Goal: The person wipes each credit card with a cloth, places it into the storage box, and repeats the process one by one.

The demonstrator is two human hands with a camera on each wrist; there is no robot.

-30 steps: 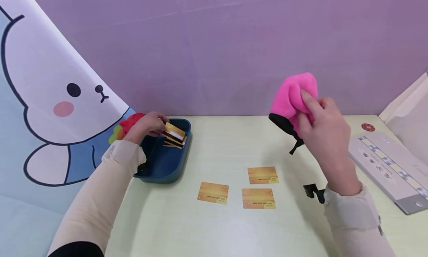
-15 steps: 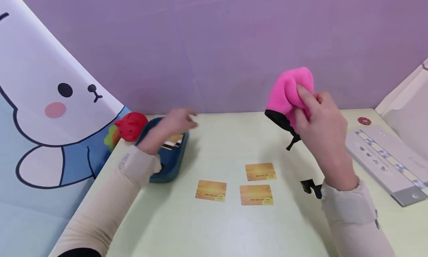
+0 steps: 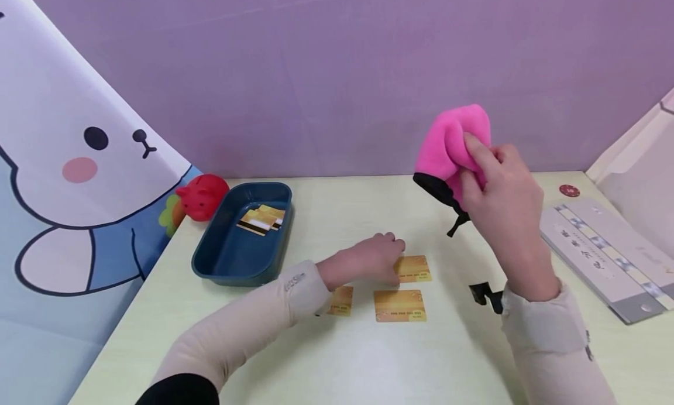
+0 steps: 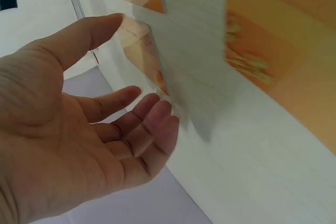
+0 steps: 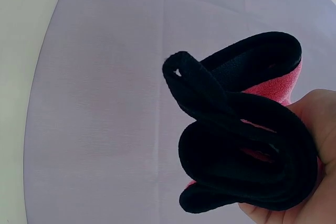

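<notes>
My left hand (image 3: 365, 261) reaches over the table to the far right gold card (image 3: 417, 268). In the left wrist view its thumb and fingers stand apart, curved loosely round nothing, with thumb tip and fingertips close to a gold card (image 4: 143, 51). Below lies another gold card (image 3: 400, 306), and a third card (image 3: 342, 301) shows partly from under my left wrist. Above the table on the right, my right hand (image 3: 505, 218) pinches a bunched pink fleece cloth (image 3: 447, 144). The right wrist view shows its folded black edging (image 5: 247, 166) and small loop (image 5: 184, 72).
A dark blue tray (image 3: 231, 261) with several gold cards (image 3: 261, 219) inside stands back left, beside a red toy pig (image 3: 202, 197). At right lie a grey box (image 3: 605, 253), a red chip (image 3: 569, 191) and a small black piece (image 3: 481, 292). A purple backdrop (image 3: 316, 89) stands behind.
My left hand has let go of the cards in the tray and moved right to the cards on the table. My right hand keeps holding the pink cloth up.
</notes>
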